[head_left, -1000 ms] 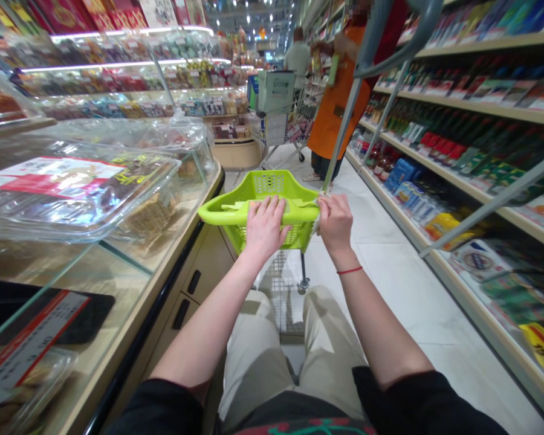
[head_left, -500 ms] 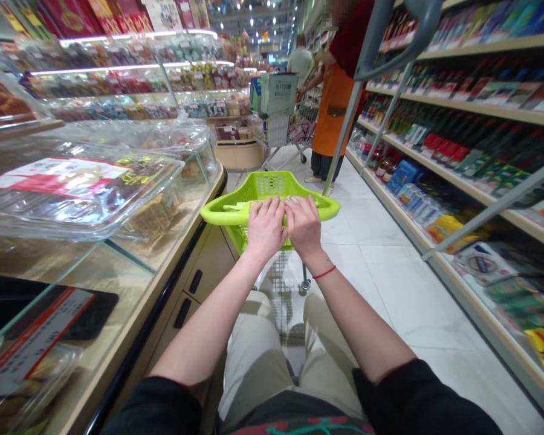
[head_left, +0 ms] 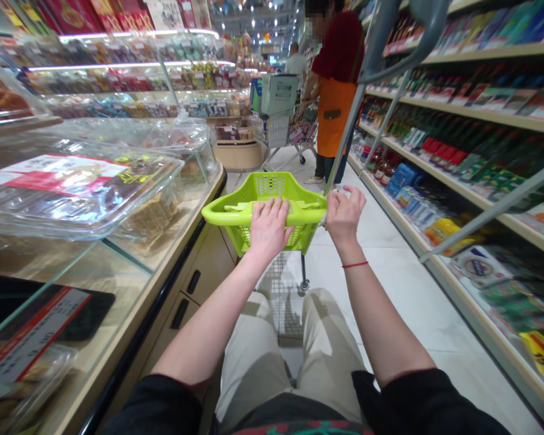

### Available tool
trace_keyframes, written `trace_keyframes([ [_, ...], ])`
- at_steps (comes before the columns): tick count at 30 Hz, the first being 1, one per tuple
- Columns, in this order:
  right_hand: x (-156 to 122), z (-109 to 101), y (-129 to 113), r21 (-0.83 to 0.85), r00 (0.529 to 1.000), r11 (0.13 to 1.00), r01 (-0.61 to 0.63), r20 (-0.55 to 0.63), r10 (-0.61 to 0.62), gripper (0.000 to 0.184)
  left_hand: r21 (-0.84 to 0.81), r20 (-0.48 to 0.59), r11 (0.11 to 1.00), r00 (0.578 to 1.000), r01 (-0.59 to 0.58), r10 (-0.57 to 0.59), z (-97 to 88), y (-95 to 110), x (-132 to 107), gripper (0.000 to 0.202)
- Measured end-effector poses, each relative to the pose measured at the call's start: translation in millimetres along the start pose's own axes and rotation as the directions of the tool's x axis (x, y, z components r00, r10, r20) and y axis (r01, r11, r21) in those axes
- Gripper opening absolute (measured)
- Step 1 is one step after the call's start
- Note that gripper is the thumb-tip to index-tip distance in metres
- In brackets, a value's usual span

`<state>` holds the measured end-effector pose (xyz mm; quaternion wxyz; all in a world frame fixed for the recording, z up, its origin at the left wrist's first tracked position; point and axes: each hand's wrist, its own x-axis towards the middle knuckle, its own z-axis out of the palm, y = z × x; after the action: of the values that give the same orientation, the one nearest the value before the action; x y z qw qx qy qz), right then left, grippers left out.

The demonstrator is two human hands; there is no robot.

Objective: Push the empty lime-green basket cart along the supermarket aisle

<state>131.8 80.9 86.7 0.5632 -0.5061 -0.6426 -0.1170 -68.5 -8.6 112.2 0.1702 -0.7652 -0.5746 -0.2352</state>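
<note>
A lime-green shopping cart (head_left: 272,180) with a perforated plastic basket stands right in front of my knees. Over the middle of its green handle (head_left: 308,216) lies my left hand (head_left: 268,228), palm down, fingers bent across the bar. My right hand (head_left: 344,216), with a red string at the wrist, is at the handle's right end. Its fingers are curled, and a small whitish bit shows beside the thumb, too small to name. Whether this hand also grips the bar is hidden.
Along the left runs a glass-edged counter with clear food trays (head_left: 81,181). Packed shelves (head_left: 471,199) line the right side. Ahead, a person in an orange apron (head_left: 333,121) stands by a metal trolley (head_left: 276,136) carrying boxes. A slanted grey pole (head_left: 344,148) rises at right.
My right hand has slid from beside my left hand to the handle's right end, its fingers now curled upward. My left hand stays on the bar. The aproned person has shifted slightly.
</note>
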Motion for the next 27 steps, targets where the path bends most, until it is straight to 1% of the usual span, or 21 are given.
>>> trace_keyframes([
  [2, -7, 2, -9, -0.027, 0.999, 1.0, 0.015, -0.045, -0.017, 0.031, 0.002, 0.002, 1.0, 1.0, 0.003, -0.003, -0.6, 0, 0, 0.065],
  [4, -14, 3, -18, -0.021, 0.999, 0.999, 0.029, -0.039, -0.029, 0.034, 0.002, 0.005, 1.0, 1.0, 0.003, -0.003, -1.0, 1, 0, 0.065],
  [7, -21, 3, -33, 0.029, 0.998, 0.998, 0.05, 0.033, -0.051, 0.037, -0.001, 0.01, 1.0, 1.0, 0.004, -0.004, -1.0, 0, 0, 0.066],
  [11, -29, 1, -56, 0.096, 0.993, 0.994, 0.061, 0.098, -0.07, 0.035, 0.009, 0.003, 1.0, 1.0, 0.0, 0.0, -0.4, 0, -1, 0.064],
  [14, -34, -2, -65, 0.137, 0.976, 0.984, 0.11, 0.173, -0.133, 0.034, 0.012, 0.001, 1.0, 1.0, -0.002, 0.002, -0.6, 0, -1, 0.062],
  [17, -39, -8, -58, 0.145, 0.946, 0.972, 0.185, 0.241, -0.216, 0.03, 0.01, 0.003, 1.0, 1.0, -0.006, 0.006, -1.0, -1, -2, 0.063],
  [20, -40, -19, -41, 0.195, 0.898, 0.943, 0.27, 0.304, -0.319, 0.035, 0.009, 0.004, 1.0, 1.0, -0.008, 0.008, -1.2, -3, -2, 0.064],
  [22, -38, -26, -28, 0.247, 0.875, 0.924, 0.291, 0.322, -0.362, 0.039, 0.007, 0.003, 1.0, 1.0, -0.01, 0.01, -1.4, -3, -2, 0.064],
  [24, -30, -31, -14, 0.266, 0.884, 0.928, 0.262, 0.319, -0.341, 0.04, 0.004, 0.005, 1.0, 1.0, -0.01, 0.01, -1.9, -3, -2, 0.064],
  [25, -24, -33, -6, 0.256, 0.9, 0.94, 0.227, 0.313, -0.303, 0.04, 0.002, 0.008, 1.0, 1.0, -0.009, 0.009, -2.2, -3, -2, 0.064],
  [27, -8, -31, 11, 0.204, 0.934, 0.97, 0.13, 0.304, -0.189, 0.038, 0.004, 0.014, 1.0, 1.0, -0.009, 0.009, -3.0, -3, -1, 0.063],
])
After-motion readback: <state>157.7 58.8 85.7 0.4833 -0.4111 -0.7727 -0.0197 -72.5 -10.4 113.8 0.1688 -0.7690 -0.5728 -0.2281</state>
